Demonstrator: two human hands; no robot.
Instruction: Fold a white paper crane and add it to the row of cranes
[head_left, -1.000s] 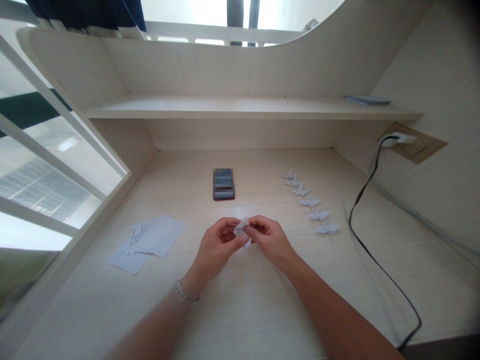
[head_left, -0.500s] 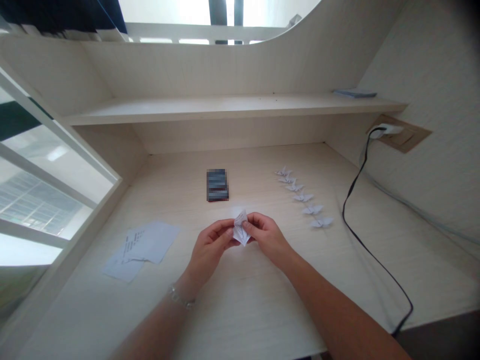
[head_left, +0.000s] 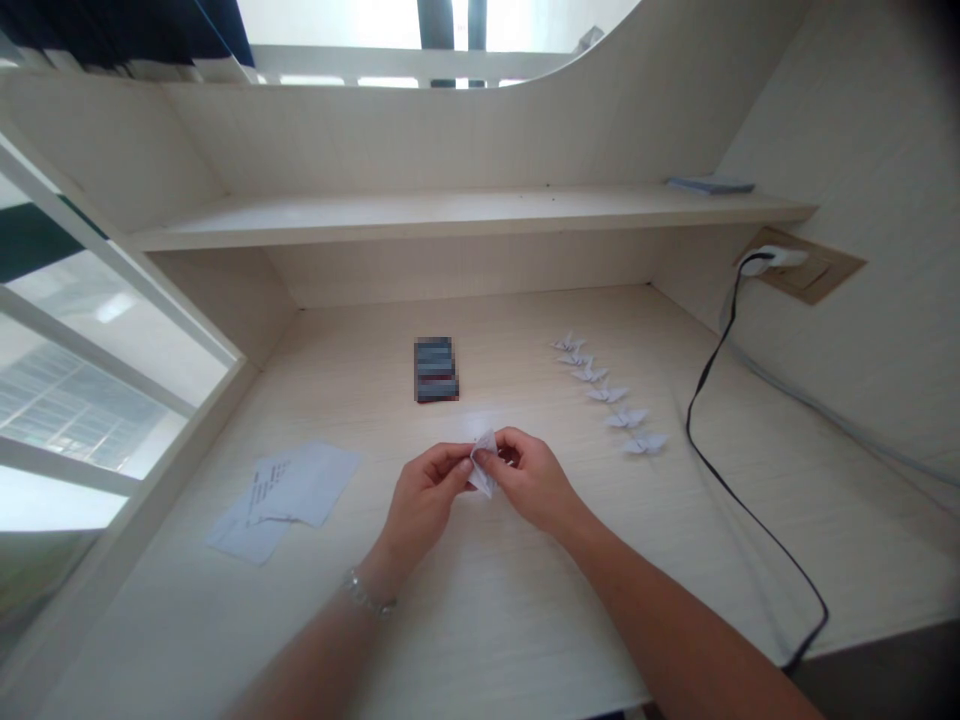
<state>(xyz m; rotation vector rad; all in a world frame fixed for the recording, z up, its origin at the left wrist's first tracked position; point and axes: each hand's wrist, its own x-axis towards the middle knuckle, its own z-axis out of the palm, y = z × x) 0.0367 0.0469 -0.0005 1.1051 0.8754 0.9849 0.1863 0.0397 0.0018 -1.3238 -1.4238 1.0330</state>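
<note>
Left grip (head_left: 427, 497): narrow, thumb and fingers pinching one side of a small folded white paper piece (head_left: 484, 465). Right grip (head_left: 531, 480): narrow, fingertips pinching the other side of the same piece. The piece sits between both grips, held above the desk.

Nearby items:
- Cream wood-grain desk (head_left: 495, 610): beneath both grips.
- Silver chain bracelet (head_left: 367, 597): on the wrist behind the left grip.
- Six small white origami cranes (head_left: 606, 394): diagonal row, ahead of and right of the right grip.
- Dark rectangular object (head_left: 436, 370), blurred: ahead of the left grip.
- Overlapping white paper sheets with printed lines (head_left: 289, 497): left of the left grip.
- Thin black cable (head_left: 731, 470): on the desk, well right of the right grip.
</note>
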